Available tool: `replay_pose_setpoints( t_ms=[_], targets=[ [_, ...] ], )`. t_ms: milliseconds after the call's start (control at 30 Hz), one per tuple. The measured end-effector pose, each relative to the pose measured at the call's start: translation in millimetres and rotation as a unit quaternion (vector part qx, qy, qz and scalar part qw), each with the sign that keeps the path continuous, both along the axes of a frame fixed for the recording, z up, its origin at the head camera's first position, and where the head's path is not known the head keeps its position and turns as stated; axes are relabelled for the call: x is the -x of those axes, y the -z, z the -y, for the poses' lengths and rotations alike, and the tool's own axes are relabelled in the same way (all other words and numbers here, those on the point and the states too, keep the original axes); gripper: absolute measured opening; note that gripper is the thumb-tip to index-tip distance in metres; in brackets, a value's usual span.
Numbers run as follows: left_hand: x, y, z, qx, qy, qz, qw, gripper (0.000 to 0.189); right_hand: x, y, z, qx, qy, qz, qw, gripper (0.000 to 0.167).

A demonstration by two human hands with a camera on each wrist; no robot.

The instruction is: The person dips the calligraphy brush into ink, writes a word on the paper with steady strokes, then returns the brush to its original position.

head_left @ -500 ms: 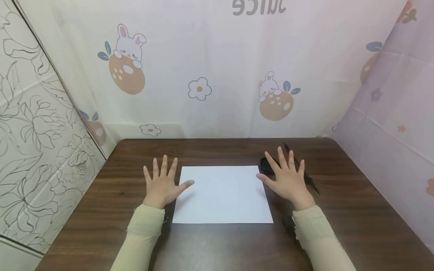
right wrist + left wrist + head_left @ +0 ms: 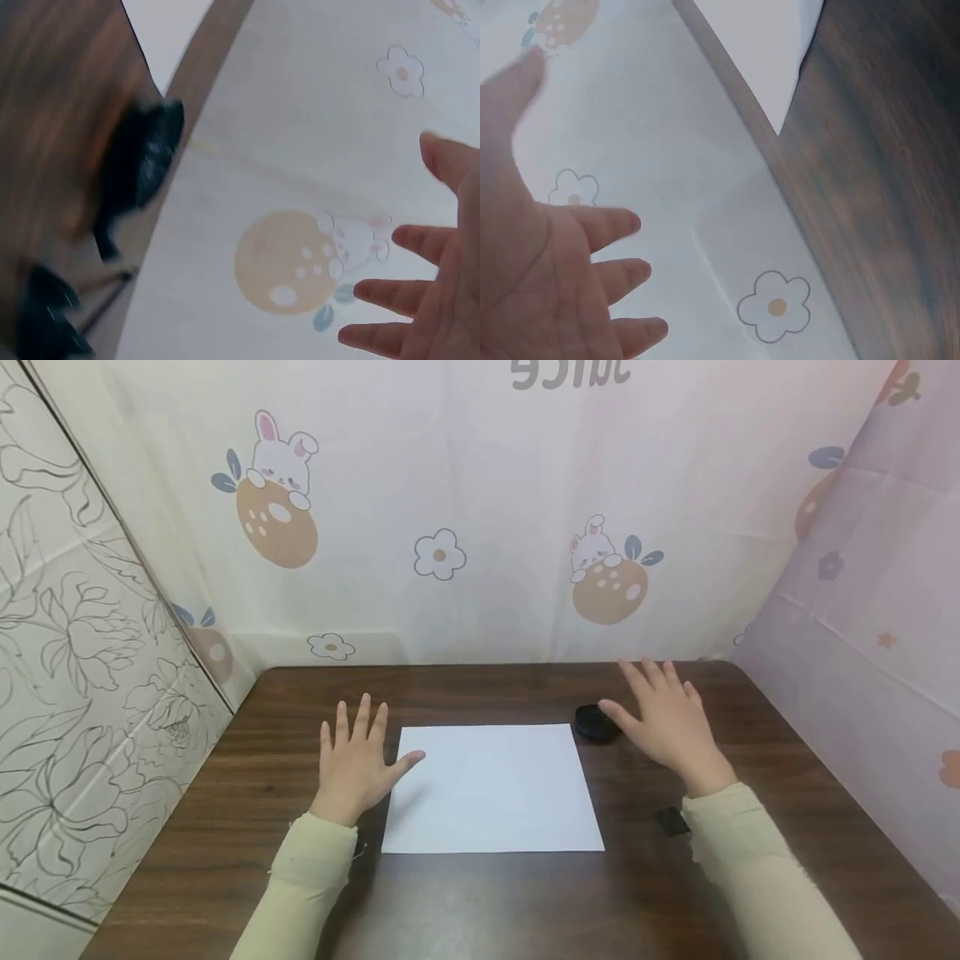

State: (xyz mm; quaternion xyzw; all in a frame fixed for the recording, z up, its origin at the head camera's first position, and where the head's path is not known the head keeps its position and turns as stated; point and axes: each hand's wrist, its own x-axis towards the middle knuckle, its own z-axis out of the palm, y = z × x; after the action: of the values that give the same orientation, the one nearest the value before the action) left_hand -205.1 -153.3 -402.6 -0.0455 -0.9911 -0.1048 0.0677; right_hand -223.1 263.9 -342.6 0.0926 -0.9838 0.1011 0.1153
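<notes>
A white sheet of paper (image 2: 491, 789) lies flat on the dark wooden table. My left hand (image 2: 354, 772) hovers over its left edge with fingers spread, the thumb overlapping the paper in the head view. To the right of the sheet my right hand (image 2: 667, 718) is raised, fingers straight, holding nothing. Just left of that hand sits a low, round black dish-like object (image 2: 596, 724). In the right wrist view this black object (image 2: 142, 157) is blurred, with a thin dark stick (image 2: 109, 300) and another black piece (image 2: 52, 315) beyond it.
Behind the table (image 2: 495, 906) hangs a pale curtain (image 2: 510, 485) printed with rabbits and flowers. It continues along the right side. A white panel with line-drawn flowers (image 2: 82, 635) stands at the left. A small dark item (image 2: 672, 821) shows beside the right wrist.
My right hand has moved right and away from me and turned slightly, uncovering more of the round black object and hiding the long dark thing. The left hand has barely shifted.
</notes>
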Motion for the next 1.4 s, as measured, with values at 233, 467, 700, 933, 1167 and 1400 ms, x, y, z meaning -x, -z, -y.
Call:
replay_pose_setpoints(
  t_ms=[233, 467, 700, 933, 1167, 1400],
  targets=[
    [-10.1, -2.9, 0.6, -0.023, 0.031, 0.006, 0.9992, 0.093, 9.5, -32.7, -30.5, 0.059, 0.012, 0.003, 0.9982, 0.074],
    [-27.8, 4.1, 1.2, -0.030, 0.090, 0.041, 0.9947, 0.091, 30.5, -37.4, -57.6, 0.096, 0.023, 0.053, 0.9937, 0.075],
    [-41.7, 16.5, -1.0, -0.021, 0.127, 0.118, 0.9847, 0.094, 47.2, -29.3, -68.3, 0.125, 0.037, 0.096, 0.9868, 0.081],
    [-53.9, 25.0, -3.3, -0.016, 0.145, 0.165, 0.9755, 0.096, 62.0, -15.3, -72.5, 0.130, 0.046, 0.129, 0.9820, 0.079],
    [-56.4, 23.8, -5.4, 0.008, 0.138, 0.176, 0.9746, 0.097, 73.4, -2.2, -73.0, 0.132, 0.066, 0.174, 0.9736, 0.073],
    [-56.6, 23.3, -6.8, 0.012, 0.132, 0.184, 0.9739, 0.099, 78.7, 12.7, -75.6, 0.138, 0.088, 0.215, 0.9628, 0.067]
  ],
)
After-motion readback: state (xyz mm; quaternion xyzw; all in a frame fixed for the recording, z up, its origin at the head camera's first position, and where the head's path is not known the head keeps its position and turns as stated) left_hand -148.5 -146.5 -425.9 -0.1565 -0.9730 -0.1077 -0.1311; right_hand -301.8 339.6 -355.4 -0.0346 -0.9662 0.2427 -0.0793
